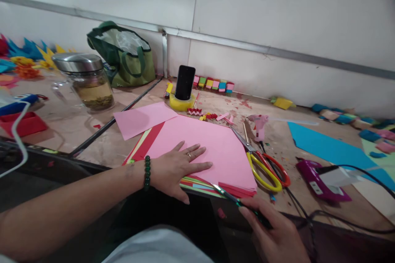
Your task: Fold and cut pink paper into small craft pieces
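Note:
My left hand (177,168) lies flat with fingers spread on a pink paper sheet (216,148), the top of a stack of coloured sheets (197,184) at the table's near edge. A dark green bead bracelet is on that wrist. My right hand (274,232) is closed on green-handled scissors (230,196), whose blades meet the near edge of the stack.
Yellow-and-red scissors (267,166) lie right of the stack, beside a pink glue gun (260,125) and a purple device (321,178) with cables. A phone (185,82) stands in a yellow tape roll. A jar (89,82), green bag (126,55), blue paper (327,146) and paper crafts surround.

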### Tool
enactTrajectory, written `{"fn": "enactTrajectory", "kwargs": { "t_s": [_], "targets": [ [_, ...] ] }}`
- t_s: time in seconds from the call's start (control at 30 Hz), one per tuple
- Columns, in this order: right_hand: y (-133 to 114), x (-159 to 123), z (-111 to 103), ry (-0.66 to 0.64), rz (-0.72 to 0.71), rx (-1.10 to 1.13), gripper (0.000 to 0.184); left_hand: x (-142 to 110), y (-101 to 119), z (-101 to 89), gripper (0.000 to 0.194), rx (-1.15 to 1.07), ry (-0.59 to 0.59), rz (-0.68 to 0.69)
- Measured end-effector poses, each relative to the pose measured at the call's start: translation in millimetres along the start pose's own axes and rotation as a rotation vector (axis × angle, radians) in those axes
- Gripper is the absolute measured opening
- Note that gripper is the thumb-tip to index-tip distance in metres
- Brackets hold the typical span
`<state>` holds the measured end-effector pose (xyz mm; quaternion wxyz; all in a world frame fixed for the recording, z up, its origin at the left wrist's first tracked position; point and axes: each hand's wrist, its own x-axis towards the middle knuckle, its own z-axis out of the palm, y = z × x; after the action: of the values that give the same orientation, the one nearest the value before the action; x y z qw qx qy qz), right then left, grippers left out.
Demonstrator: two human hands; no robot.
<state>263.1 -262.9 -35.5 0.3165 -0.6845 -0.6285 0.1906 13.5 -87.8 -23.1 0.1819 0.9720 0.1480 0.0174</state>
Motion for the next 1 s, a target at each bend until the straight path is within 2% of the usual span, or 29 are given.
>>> {"fn": "enactTrajectory", "kwargs": {
  "t_s": [0.47, 0.6, 0.73, 0.87, 1.0],
  "targets": [
    [-1.0, 4.3, 8.6, 0.022, -0.068, -0.019, 0.022, 0.1, 1.4, 0.3, 0.103, 0.010, -0.001, -0.012],
    [-0.4, 2.3, 5.7, 0.042, -0.012, 0.000, 0.025, 6.2, 10.1, 2.2, 0.104, 0.008, 0.008, -0.023],
    [-0.3, -1.3, 0.7, 0.072, 0.017, -0.014, 0.024, 6.8, 17.0, -5.1, 0.106, 0.009, 0.047, -0.018],
    [-3.3, -3.1, 1.5, 0.077, 0.038, -0.004, 0.025, -6.1, 5.9, -14.7, 0.104, 0.020, 0.047, -0.013],
    [-7.2, -0.5, 4.7, 0.055, 0.067, -0.017, 0.026, -16.4, -9.2, -11.3, 0.106, 0.018, 0.007, -0.022]
  ]
}}
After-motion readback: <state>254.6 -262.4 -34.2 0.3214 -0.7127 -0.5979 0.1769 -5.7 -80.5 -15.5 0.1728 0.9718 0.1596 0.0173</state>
